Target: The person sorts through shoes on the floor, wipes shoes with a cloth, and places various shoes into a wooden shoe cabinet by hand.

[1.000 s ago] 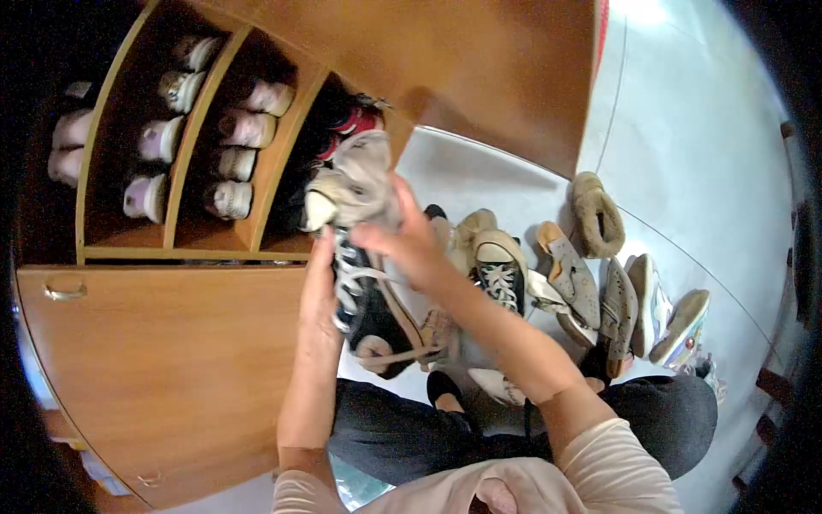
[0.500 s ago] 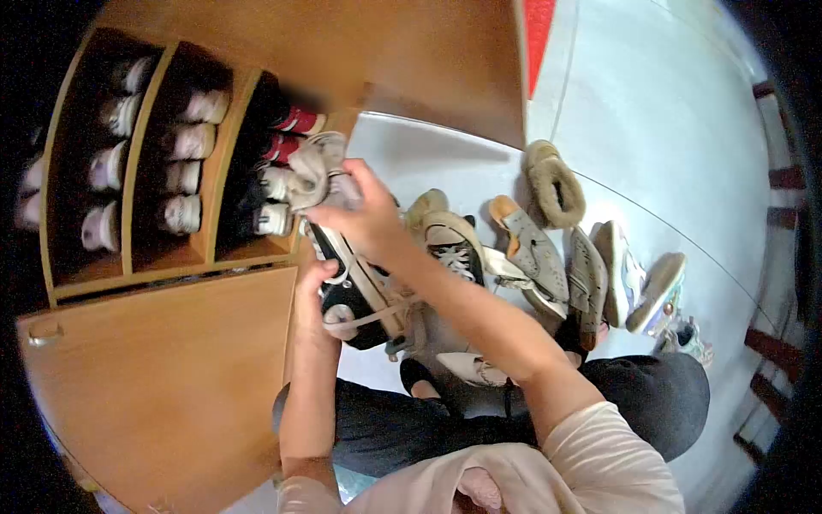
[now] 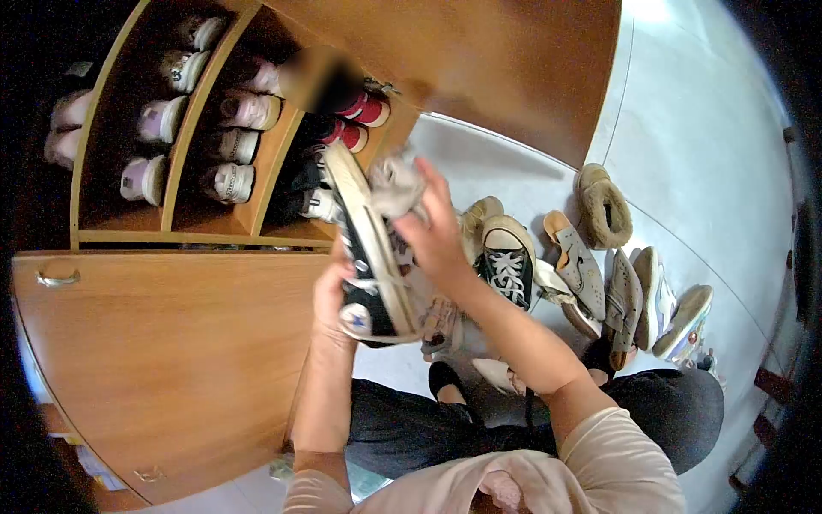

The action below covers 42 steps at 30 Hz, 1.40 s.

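My left hand (image 3: 331, 295) grips a black canvas high-top sneaker (image 3: 366, 287) with a white sole and a round star patch, its toe tilted up toward the cabinet. Bunched in my right hand (image 3: 438, 236) is a light grey cloth (image 3: 396, 182), close beside the sneaker's sole; whether it touches the sole is hard to tell. A matching black sneaker (image 3: 507, 265) with white laces stands on the floor to the right of my right hand.
A wooden shoe cabinet (image 3: 163, 231) with several shoes in its compartments stands at the left, its doors (image 3: 188, 343) open. Red sneakers (image 3: 347, 135) sit in the nearest compartment. On the floor are a furry boot (image 3: 604, 210), grey loafers (image 3: 578, 265) and pale sneakers (image 3: 655, 287).
The sneaker has turned so that its sole edge shows more and its toe points up. My right hand with the cloth has shifted to the right of the sole. The view has swung left.
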### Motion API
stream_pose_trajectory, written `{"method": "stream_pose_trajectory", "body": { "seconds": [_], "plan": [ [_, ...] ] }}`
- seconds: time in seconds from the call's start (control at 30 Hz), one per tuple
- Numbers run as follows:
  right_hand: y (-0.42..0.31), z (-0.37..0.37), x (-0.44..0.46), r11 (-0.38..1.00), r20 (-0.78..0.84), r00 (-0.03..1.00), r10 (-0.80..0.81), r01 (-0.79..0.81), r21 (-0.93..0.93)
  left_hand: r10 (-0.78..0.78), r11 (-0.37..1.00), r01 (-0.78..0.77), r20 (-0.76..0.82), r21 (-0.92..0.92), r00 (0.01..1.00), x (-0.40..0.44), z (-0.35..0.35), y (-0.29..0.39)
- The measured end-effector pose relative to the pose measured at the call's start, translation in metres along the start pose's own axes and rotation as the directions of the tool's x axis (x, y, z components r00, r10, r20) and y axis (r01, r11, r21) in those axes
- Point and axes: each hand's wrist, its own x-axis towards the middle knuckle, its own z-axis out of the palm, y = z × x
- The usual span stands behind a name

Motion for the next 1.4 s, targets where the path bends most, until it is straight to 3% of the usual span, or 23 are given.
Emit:
{"method": "stream_pose_trajectory", "body": {
  "seconds": [0.07, 0.1, 0.17, 0.2, 0.27, 0.33, 0.37, 0.5, 0.53, 0.63, 0.7, 0.73, 0.8, 0.83, 0.87, 0.93, 1.0, 1.07, 1.13, 1.2, 1.27, 1.33, 1.4],
  "plan": [
    [-0.004, -0.002, 0.011, 0.898, 0.031, 0.973, 0.229, -0.224, 0.380, 0.031, 0.999, -0.032, -0.069, -0.004, 0.997, -0.010, 0.024, -0.006],
    [-0.007, -0.004, 0.014, 0.819, 0.061, 0.953, 0.298, -0.288, 0.496, 0.191, 0.968, -0.184, -0.027, 0.170, 0.981, -0.010, 0.024, -0.008],
    [-0.014, -0.013, 0.016, 0.811, 0.411, 0.851, 0.328, -0.476, 0.340, 0.145, 0.943, -0.081, -0.177, 0.324, 0.974, -0.012, 0.028, -0.006],
    [-0.015, -0.007, 0.012, 0.904, 0.312, 0.923, 0.226, -0.318, 0.287, 0.094, 0.926, 0.018, -0.275, 0.378, 0.957, -0.010, 0.025, -0.004],
    [-0.016, -0.012, 0.008, 0.929, 0.412, 0.875, 0.256, -0.340, 0.146, 0.114, 0.923, 0.024, -0.332, 0.385, 0.936, -0.002, 0.022, 0.001],
    [-0.020, -0.005, -0.011, 0.992, 0.379, 0.925, 0.027, -0.072, 0.106, -0.028, 0.999, 0.039, -0.344, 0.026, 0.939, 0.007, 0.019, 0.016],
    [-0.023, -0.001, -0.018, 0.980, 0.402, 0.914, 0.052, -0.125, 0.157, -0.069, 0.998, 0.066, -0.329, -0.021, 0.942, 0.009, 0.008, 0.016],
    [-0.021, -0.005, -0.009, 0.982, 0.197, 0.975, -0.101, 0.130, -0.139, -0.053, 0.947, 0.166, -0.378, 0.273, 0.924, -0.007, 0.033, 0.005],
    [-0.013, -0.006, -0.001, 0.974, 0.150, 0.967, 0.208, -0.218, 0.057, -0.024, 0.900, 0.170, -0.345, 0.400, 0.938, -0.015, 0.050, 0.006],
    [-0.002, -0.016, 0.023, 0.931, 0.058, 0.932, 0.359, -0.362, 0.051, 0.061, 0.825, 0.057, -0.189, 0.562, 0.980, -0.026, 0.063, -0.006],
    [-0.011, -0.016, 0.026, 0.954, 0.070, 0.963, 0.262, -0.269, 0.129, 0.074, 0.874, 0.035, -0.205, 0.485, 0.976, -0.020, 0.051, -0.007],
    [-0.027, -0.018, 0.022, 0.945, 0.142, 0.945, 0.293, -0.309, 0.108, 0.185, 0.865, -0.105, -0.116, 0.491, 0.976, -0.012, 0.043, -0.004],
    [-0.033, -0.010, 0.002, 0.978, 0.302, 0.942, 0.147, -0.184, 0.097, -0.117, 0.972, 0.188, -0.407, 0.141, 0.906, -0.002, 0.026, 0.012],
    [-0.039, -0.005, -0.006, 0.996, 0.319, 0.946, 0.050, -0.073, 0.059, -0.169, 0.981, 0.193, -0.413, 0.016, 0.895, -0.007, 0.044, 0.031],
    [-0.042, 0.000, -0.012, 0.999, 0.337, 0.940, -0.047, 0.041, 0.026, -0.146, 0.979, 0.112, -0.198, -0.173, 0.969, 0.003, 0.020, 0.023],
    [-0.044, 0.001, -0.005, 0.992, 0.301, 0.946, -0.122, 0.110, 0.054, -0.055, 0.996, 0.045, -0.142, -0.076, 0.988, 0.012, -0.012, 0.001],
    [-0.031, -0.001, 0.010, 0.982, 0.224, 0.958, -0.181, 0.189, -0.016, -0.144, 0.988, 0.126, -0.220, -0.094, 0.965, 0.001, -0.006, -0.016],
    [-0.027, -0.003, 0.033, 0.993, 0.110, 0.994, 0.004, 0.009, -0.120, -0.181, 0.972, 0.209, -0.223, 0.111, 0.958, -0.017, 0.026, -0.007],
    [-0.019, -0.002, 0.049, 0.999, 0.100, 0.995, -0.026, 0.029, -0.037, -0.150, 0.979, 0.169, -0.151, 0.116, 0.977, -0.018, 0.028, -0.011],
    [-0.029, -0.005, 0.037, 0.997, 0.221, 0.974, 0.055, -0.041, -0.072, -0.221, 0.975, 0.217, -0.103, -0.056, 0.970, -0.008, 0.016, -0.010],
    [-0.036, 0.003, 0.014, 0.998, 0.263, 0.963, 0.064, -0.061, -0.021, -0.171, 0.980, 0.141, -0.244, -0.138, 0.955, 0.003, 0.007, -0.003],
    [-0.042, 0.008, -0.011, 0.997, 0.347, 0.935, -0.069, 0.081, -0.020, 0.056, 0.965, -0.097, -0.172, -0.242, 0.984, 0.017, 0.008, 0.007],
    [-0.038, 0.013, -0.014, 0.998, 0.323, 0.946, -0.038, 0.051, -0.031, -0.064, 0.928, 0.038, -0.057, -0.371, 0.996, 0.010, -0.012, 0.002]
  ]
}}
